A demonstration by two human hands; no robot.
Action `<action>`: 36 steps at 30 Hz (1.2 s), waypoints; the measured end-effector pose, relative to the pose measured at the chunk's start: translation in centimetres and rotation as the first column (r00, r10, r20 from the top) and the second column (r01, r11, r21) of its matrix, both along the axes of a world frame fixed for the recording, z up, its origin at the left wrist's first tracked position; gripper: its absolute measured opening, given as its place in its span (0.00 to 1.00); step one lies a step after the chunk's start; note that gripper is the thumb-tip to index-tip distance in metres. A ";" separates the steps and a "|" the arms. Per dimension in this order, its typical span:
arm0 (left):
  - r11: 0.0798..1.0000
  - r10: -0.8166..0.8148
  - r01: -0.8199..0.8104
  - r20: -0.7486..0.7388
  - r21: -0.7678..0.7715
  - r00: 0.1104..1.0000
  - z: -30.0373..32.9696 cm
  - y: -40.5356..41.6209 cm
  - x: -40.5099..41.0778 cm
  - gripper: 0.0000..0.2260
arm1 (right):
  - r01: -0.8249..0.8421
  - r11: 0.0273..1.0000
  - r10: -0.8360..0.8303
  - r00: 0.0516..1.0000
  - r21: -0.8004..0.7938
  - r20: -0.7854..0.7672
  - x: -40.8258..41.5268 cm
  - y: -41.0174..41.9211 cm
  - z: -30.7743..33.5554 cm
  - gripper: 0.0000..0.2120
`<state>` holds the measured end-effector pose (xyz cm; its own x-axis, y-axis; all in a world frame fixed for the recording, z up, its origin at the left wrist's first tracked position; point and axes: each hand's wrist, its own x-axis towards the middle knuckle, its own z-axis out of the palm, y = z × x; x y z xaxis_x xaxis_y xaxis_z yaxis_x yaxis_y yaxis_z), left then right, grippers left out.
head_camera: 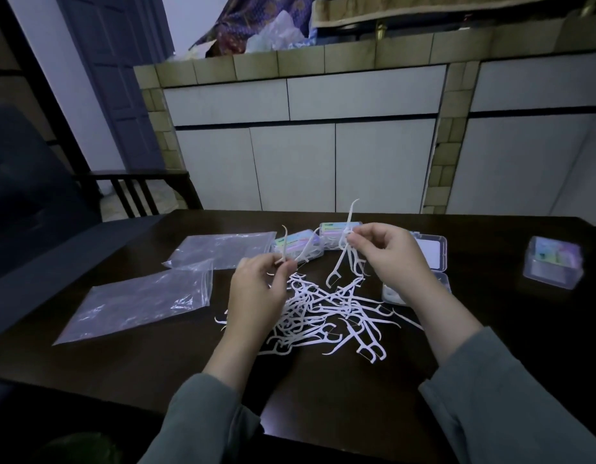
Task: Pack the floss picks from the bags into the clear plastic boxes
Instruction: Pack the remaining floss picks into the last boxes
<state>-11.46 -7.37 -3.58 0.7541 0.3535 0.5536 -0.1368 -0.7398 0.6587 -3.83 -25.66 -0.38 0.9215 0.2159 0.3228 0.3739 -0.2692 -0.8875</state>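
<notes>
A loose pile of white floss picks (333, 316) lies on the dark table (323, 390) between my hands. My left hand (256, 293) pinches a couple of picks (291, 252) above the pile's left edge. My right hand (397, 259) pinches a few picks (345, 249) raised above the pile. An open clear box (433, 254) with picks inside lies behind my right hand, partly hidden. Two closed boxes (301, 244) with pastel labels, the other being (336, 231), stand at the back. Two flat plastic bags, one at the back (219, 249) and one nearer (139, 303), lie at the left.
Another closed clear box (554, 266) stands apart at the right of the table. A dark chair (32, 195) is at the left. White cabinets (323, 145) under a tiled counter rise behind the table.
</notes>
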 end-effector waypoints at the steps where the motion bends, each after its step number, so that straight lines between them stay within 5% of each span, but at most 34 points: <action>1: 1.000 -0.012 0.012 0.008 -0.022 1.000 0.3 -0.4 0.2 0.04 | 0.007 1.000 -0.008 1.000 0.022 0.002 0.1 -0.4 0.1 0.03; 5: 0.997 -0.052 0.055 0.052 -0.057 0.997 1.5 -2.7 1.6 0.03 | 0.061 0.996 -0.064 0.997 0.070 0.043 0.5 -3.0 0.3 0.02; 11: 0.991 -0.130 0.132 0.082 -0.010 0.988 2.6 -6.4 5.1 0.06 | 0.214 0.975 -0.199 0.962 -0.061 0.187 1.6 -7.7 -0.6 0.08; 19: 0.975 -0.216 0.218 0.051 -0.031 0.975 2.4 -10.5 8.2 0.06 | 0.178 0.965 -0.172 0.984 0.194 -0.050 2.1 -7.4 -3.1 0.05; 24: 0.968 -0.251 0.251 -0.007 -0.012 0.968 1.5 -10.4 8.4 0.06 | 0.174 0.984 -0.175 0.984 -0.026 -0.031 2.9 -8.3 -4.2 0.05; 29: 0.963 -0.269 0.265 -0.075 -0.051 0.960 1.2 -9.9 8.3 0.05 | 0.327 0.864 -0.312 0.944 -0.383 0.104 2.8 -10.8 -3.3 0.06; 36: 0.959 -0.283 0.279 -0.133 -0.047 0.950 1.0 -9.9 8.2 0.07 | 0.269 0.881 -0.268 0.962 -0.390 0.057 3.1 -12.2 -3.3 0.05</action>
